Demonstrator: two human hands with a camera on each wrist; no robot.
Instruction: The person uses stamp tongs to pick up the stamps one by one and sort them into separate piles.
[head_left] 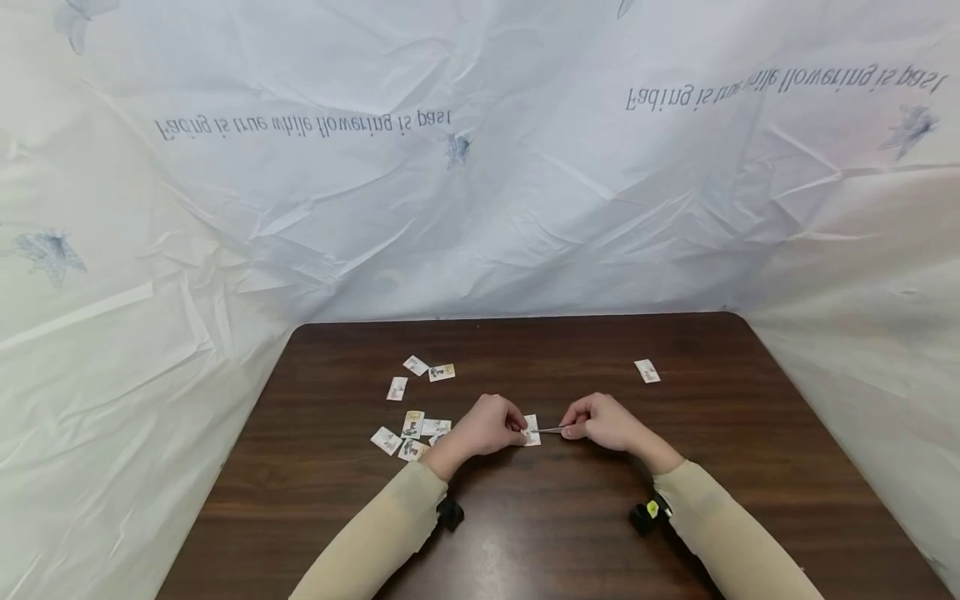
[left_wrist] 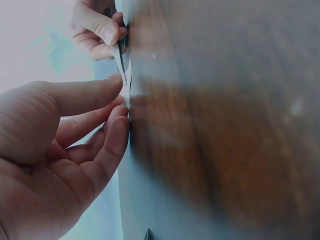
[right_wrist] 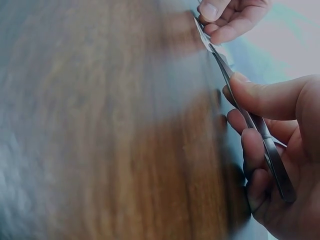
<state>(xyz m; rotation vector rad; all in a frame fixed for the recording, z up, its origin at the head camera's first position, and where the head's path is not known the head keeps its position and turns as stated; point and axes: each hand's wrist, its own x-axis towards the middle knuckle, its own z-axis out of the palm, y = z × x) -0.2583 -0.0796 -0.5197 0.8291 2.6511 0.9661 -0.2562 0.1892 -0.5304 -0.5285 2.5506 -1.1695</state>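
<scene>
In the head view my left hand pinches the left side of a small white printed card low over the brown table. My right hand grips a pair of metal tweezers, their tips pointing left and lying over the card. The right wrist view shows the dark tweezers between thumb and fingers, slanting toward the card. Seen from the left wrist, the thumb and fingertips of my left hand meet at the card's edge, beside the tweezer tips.
Several small printed cards lie in a loose group left of my left hand, some overlapping. More cards lie farther back on the left. One card lies alone at the back right. A white sheet hangs behind the table.
</scene>
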